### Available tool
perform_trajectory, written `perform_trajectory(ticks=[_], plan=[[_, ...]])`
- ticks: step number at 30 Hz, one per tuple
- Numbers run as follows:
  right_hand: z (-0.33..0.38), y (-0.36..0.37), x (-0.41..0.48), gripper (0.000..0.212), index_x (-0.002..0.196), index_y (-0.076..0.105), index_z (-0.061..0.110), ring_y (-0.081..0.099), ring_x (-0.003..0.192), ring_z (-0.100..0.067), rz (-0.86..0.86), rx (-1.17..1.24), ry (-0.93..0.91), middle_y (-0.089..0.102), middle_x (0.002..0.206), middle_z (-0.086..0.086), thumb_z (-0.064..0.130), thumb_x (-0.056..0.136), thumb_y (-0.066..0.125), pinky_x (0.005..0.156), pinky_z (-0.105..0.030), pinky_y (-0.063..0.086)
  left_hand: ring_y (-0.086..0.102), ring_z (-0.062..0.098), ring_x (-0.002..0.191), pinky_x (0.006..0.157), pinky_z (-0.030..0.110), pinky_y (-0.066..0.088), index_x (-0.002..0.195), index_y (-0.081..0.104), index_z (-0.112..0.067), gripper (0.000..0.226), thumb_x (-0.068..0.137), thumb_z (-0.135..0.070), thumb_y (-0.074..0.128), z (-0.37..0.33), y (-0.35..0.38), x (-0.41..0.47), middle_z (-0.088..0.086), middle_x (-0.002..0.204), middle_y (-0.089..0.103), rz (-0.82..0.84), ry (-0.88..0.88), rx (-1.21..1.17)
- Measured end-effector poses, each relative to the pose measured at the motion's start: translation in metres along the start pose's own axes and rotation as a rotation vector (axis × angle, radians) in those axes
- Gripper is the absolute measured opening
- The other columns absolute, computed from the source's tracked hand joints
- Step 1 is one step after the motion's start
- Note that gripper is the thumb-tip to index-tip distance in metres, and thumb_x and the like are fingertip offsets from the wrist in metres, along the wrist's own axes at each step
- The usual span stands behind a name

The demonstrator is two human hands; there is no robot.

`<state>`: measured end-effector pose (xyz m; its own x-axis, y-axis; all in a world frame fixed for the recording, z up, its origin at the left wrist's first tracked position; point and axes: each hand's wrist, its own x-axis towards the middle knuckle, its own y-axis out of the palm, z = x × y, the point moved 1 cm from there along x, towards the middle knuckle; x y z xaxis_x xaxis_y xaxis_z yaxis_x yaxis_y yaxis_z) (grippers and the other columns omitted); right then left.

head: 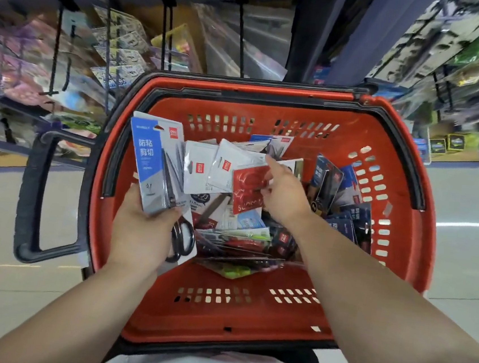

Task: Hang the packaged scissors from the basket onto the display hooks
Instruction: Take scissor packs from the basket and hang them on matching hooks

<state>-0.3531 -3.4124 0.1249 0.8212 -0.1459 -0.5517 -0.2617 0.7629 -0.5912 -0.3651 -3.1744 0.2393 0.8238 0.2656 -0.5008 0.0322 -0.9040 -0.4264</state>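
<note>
Over basket [398, 286], L hand [138, 230] grips blue scissors pack [151, 166] (R hand [285, 195] pinches red pack [248, 188]).

The left hand [138, 230] covers the middle of the blue-and-grey pack [151, 166] it grips, and whether more packs are stacked in that grip cannot be told. Whether the right hand [285, 195] pinches the red pack [247, 191] just under its fingers is unclear, since the lower fingers are out of sight. Packs beneath that hand are half buried, their print too small to read. Beyond both hands the display hooks [242, 33] are motion-blurred. Both forearms run off the bottom edge.
</note>
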Motion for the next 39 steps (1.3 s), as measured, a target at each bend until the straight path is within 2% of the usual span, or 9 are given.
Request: perform_trajectory(ticks=[6, 10, 14, 18, 23, 27, 31, 35, 39], plan=[[-0.009, -0.019, 0.037, 0.089, 0.155, 0.044, 0.029, 0.036, 0.143, -0.032, 0.037, -0.5, -0.16, 0.035, 0.158, -0.004, 0.054, 0.08, 0.084, 0.121, -0.049, 0.034, 0.074, 0.009, 0.11, 0.105, 0.042, 0.054, 0.134, 0.066, -0.026, 0.052, 0.092, 0.003, 0.074, -0.004, -0.006, -0.003, -0.011, 0.119, 0.079, 0.055, 0.006, -0.075], [-0.017, -0.026, 0.036, 0.083, 0.15, 0.043, 0.019, 0.046, 0.139, -0.03, 0.131, -0.548, -0.172, 0.053, 0.15, -0.008, 0.061, 0.085, 0.076, 0.121, -0.046, 0.031, 0.075, 0.008, 0.109, 0.103, 0.039, 0.055, 0.135, 0.066, -0.026, 0.05, 0.093, 0.001, 0.075, -0.014, -0.005, -0.012, -0.012, 0.119, 0.079, 0.018, 0.063, -0.102], [-0.021, -0.037, 0.017, 0.067, 0.141, 0.051, 0.012, 0.056, 0.124, -0.033, 0.01, -0.359, -0.165, 0.065, 0.128, -0.013, 0.049, 0.091, 0.076, 0.102, -0.042, 0.047, 0.073, 0.007, 0.113, 0.104, 0.035, 0.053, 0.135, 0.066, -0.025, 0.05, 0.092, 0.0, 0.076, -0.028, -0.01, -0.019, -0.012, 0.122, 0.077, 0.018, 0.152, -0.086], [-0.018, -0.051, -0.008, 0.037, 0.107, 0.065, 0.007, 0.063, 0.098, -0.034, -0.166, -0.331, -0.237, 0.063, 0.102, -0.01, 0.039, 0.093, 0.076, 0.079, -0.041, 0.051, 0.073, 0.007, 0.114, 0.104, 0.034, 0.053, 0.135, 0.065, -0.026, 0.052, 0.092, 0.001, 0.075, -0.033, -0.013, -0.023, -0.013, 0.122, 0.077, 0.029, 0.166, -0.093], [-0.006, -0.079, -0.042, 0.026, 0.116, 0.069, 0.018, 0.067, 0.091, -0.022, -0.307, 0.025, -0.146, 0.072, 0.099, 0.0, 0.03, 0.094, 0.077, 0.079, -0.033, 0.053, 0.072, 0.007, 0.115, 0.105, 0.038, 0.052, 0.134, 0.064, -0.031, 0.051, 0.092, -0.002, 0.076, -0.034, -0.014, -0.021, -0.015, 0.123, 0.077, 0.094, 0.14, -0.067], [0.014, -0.095, -0.062, 0.037, 0.124, 0.067, 0.029, 0.07, 0.1, -0.002, -0.231, 0.398, -0.139, 0.074, 0.106, 0.016, 0.025, 0.09, 0.081, 0.093, -0.029, 0.056, 0.072, 0.002, 0.11, 0.1, 0.029, 0.052, 0.125, 0.065, -0.034, 0.051, 0.092, 0.004, 0.075, -0.036, -0.008, -0.018, -0.016, 0.117, 0.078, 0.167, 0.116, -0.063], [0.027, -0.1, -0.076, 0.024, 0.111, 0.072, 0.022, 0.075, 0.103, -0.022, -0.114, 0.708, -0.181, 0.079, 0.109, -0.002, 0.015, 0.09, 0.08, 0.094, -0.049, 0.06, 0.074, 0.001, 0.104, 0.096, 0.023, 0.057, 0.126, 0.066, -0.026, 0.051, 0.09, 0.011, 0.072, -0.041, 0.002, -0.013, -0.015, 0.111, 0.079, 0.221, 0.12, -0.073], [0.042, -0.091, -0.084, 0.015, 0.108, 0.075, 0.01, 0.077, 0.093, -0.025, 0.006, 0.877, -0.158, 0.08, 0.104, -0.012, 0.006, 0.094, 0.074, 0.086, -0.041, 0.062, 0.074, 0.02, 0.114, 0.101, 0.033, 0.057, 0.134, 0.064, -0.015, 0.053, 0.089, 0.014, 0.07, -0.05, 0.013, -0.008, 0.002, 0.12, 0.079, 0.44, 0.068, -0.08], [0.043, -0.088, -0.085, 0.015, 0.111, 0.073, 0.005, 0.076, 0.09, -0.025, 0.088, 0.936, -0.084, 0.079, 0.106, -0.019, 0.007, 0.097, 0.069, 0.079, -0.034, 0.063, 0.073, 0.017, 0.115, 0.109, 0.039, 0.053, 0.128, 0.064, -0.022, 0.054, 0.09, 0.016, 0.067, -0.052, 0.017, -0.002, -0.003, 0.12, 0.079, 0.55, 0.087, 0.017]])
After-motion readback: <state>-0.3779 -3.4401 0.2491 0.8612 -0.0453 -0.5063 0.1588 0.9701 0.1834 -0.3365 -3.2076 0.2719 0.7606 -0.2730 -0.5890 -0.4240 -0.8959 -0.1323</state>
